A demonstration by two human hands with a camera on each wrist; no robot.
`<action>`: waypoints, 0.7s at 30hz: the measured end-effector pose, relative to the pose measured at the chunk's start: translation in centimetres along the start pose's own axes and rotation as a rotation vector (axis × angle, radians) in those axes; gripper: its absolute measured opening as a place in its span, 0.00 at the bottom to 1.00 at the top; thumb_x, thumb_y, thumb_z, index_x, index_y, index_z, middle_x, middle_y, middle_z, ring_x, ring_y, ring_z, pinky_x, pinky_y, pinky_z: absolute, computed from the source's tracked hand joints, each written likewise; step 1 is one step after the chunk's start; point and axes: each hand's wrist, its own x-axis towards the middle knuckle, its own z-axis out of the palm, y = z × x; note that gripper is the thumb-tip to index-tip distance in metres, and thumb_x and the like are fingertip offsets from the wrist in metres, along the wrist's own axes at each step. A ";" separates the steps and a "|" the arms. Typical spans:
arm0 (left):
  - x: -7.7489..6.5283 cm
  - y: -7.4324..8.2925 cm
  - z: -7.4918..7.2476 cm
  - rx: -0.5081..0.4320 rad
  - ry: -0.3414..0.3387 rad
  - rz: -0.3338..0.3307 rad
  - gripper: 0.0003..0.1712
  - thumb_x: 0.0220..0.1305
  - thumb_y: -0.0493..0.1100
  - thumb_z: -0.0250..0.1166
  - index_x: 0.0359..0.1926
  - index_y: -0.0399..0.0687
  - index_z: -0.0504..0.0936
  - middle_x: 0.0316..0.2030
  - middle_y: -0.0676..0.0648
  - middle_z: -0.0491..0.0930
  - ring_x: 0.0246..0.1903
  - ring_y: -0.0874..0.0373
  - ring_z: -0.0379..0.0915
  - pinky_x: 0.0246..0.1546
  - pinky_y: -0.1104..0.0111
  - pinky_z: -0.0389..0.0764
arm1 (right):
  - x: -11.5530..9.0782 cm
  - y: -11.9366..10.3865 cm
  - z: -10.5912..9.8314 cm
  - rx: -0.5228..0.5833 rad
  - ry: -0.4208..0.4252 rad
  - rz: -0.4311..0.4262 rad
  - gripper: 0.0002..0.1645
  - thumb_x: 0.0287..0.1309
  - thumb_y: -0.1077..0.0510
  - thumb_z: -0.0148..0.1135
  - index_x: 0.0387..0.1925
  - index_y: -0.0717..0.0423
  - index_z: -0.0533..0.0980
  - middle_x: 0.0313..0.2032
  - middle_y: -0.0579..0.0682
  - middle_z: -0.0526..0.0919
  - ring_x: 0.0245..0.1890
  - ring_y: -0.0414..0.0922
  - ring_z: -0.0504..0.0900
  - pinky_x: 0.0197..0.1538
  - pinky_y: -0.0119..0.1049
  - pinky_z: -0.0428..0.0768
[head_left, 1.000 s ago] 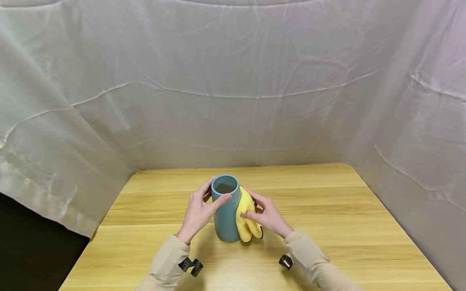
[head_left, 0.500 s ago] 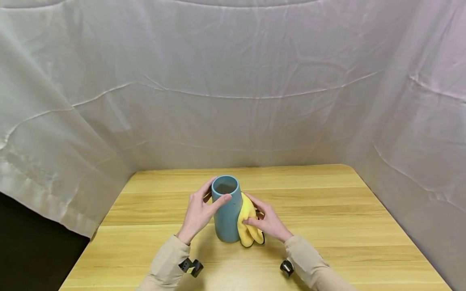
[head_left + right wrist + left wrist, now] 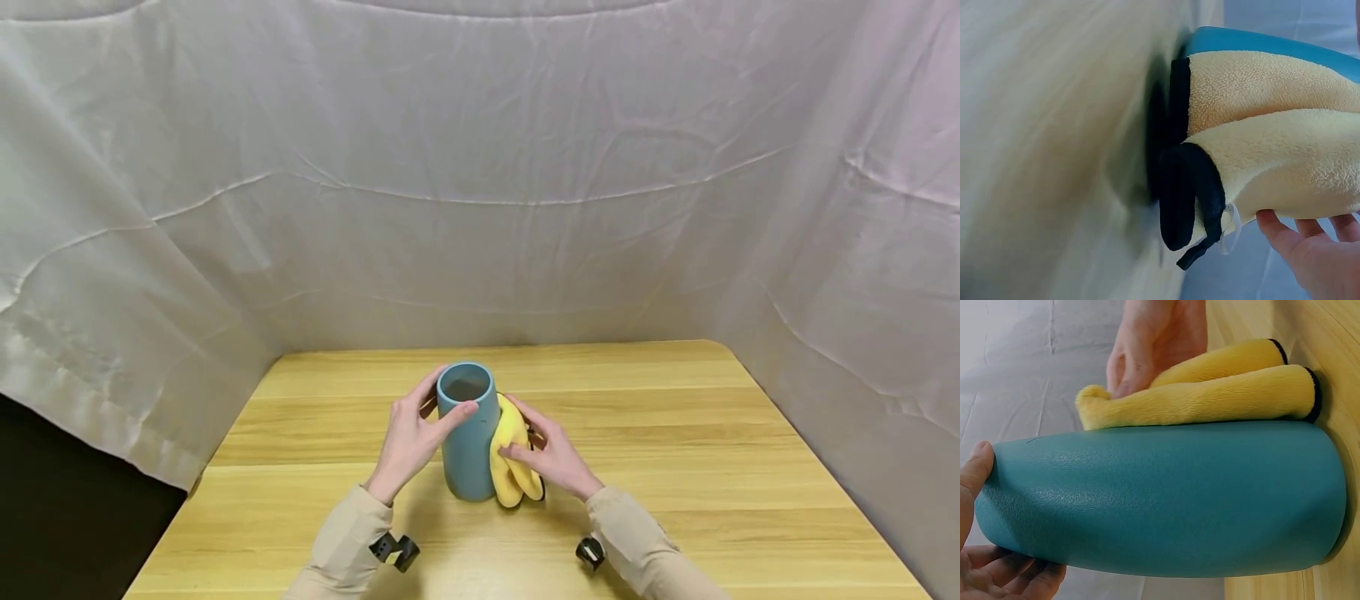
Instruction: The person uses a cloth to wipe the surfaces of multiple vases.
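A blue vase (image 3: 469,454) stands upright on the wooden table, its round mouth facing up. My left hand (image 3: 408,433) grips it near the rim, thumb in front and fingers round the far side; the left wrist view shows the same grip on the vase (image 3: 1166,500). Against the vase's right side lies a folded yellow cloth (image 3: 508,454) with black edging, pinched by my right hand (image 3: 551,454). In the right wrist view, fingers (image 3: 1279,234) touch the underside of the plush cloth (image 3: 1285,156), and a small white loop hangs by its black edge.
The wooden table (image 3: 675,467) reaches out on both sides of the vase. Grey-white curtains (image 3: 480,208) hang behind and beside it. A dark area (image 3: 67,500) lies at the lower left. Both wrists carry small black devices (image 3: 395,551).
My right hand and the yellow cloth have slid down a little along the vase's side, mostly in the first half second. The left hand and vase stay in place.
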 end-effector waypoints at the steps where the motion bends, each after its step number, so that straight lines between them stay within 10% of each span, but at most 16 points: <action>1: 0.0 0.0 0.0 0.000 0.000 0.000 0.34 0.59 0.49 0.75 0.65 0.51 0.77 0.56 0.45 0.85 0.59 0.48 0.81 0.63 0.51 0.79 | 0.1 -0.2 0.0 0.005 0.007 -0.004 0.45 0.59 0.60 0.69 0.76 0.47 0.62 0.72 0.56 0.68 0.63 0.50 0.75 0.64 0.50 0.76; 11: 0.0 0.0 0.1 0.003 0.005 0.021 0.32 0.60 0.48 0.75 0.65 0.50 0.77 0.55 0.45 0.85 0.57 0.48 0.82 0.62 0.51 0.80 | 1.1 -2.9 -0.3 -0.004 0.053 -0.069 0.43 0.60 0.60 0.68 0.75 0.50 0.63 0.69 0.56 0.73 0.54 0.37 0.78 0.56 0.38 0.81; 21: 0.0 0.0 0.0 0.005 0.003 0.014 0.34 0.60 0.47 0.75 0.66 0.48 0.76 0.55 0.44 0.85 0.58 0.47 0.81 0.62 0.51 0.80 | 2.4 -5.8 -0.5 0.022 0.070 -0.127 0.44 0.60 0.62 0.68 0.76 0.53 0.62 0.72 0.55 0.69 0.61 0.47 0.77 0.64 0.52 0.77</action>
